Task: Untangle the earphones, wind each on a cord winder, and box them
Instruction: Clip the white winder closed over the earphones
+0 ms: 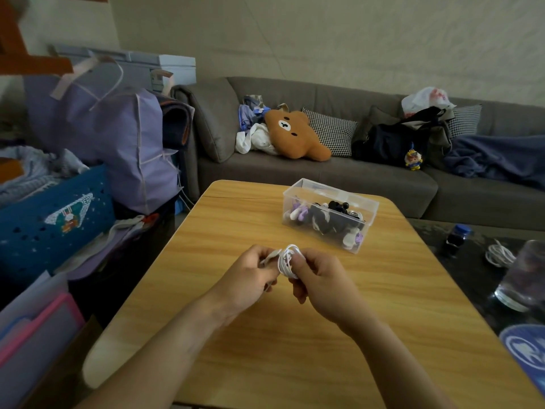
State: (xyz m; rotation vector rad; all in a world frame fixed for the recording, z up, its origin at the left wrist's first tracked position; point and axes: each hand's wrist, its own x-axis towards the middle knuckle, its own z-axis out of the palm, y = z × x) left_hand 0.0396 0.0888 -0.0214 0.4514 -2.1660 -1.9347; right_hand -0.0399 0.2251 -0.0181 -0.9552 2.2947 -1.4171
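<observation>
My right hand (320,286) fingers are curled round a white earphone coil (286,260); my left hand (250,276) pinches the loose end of its cord, both held over mid-table (236,335). Clear box (330,215) with wound earphones sits near the table's far edge, right of centre; can't make out a winder in the coil
</observation>
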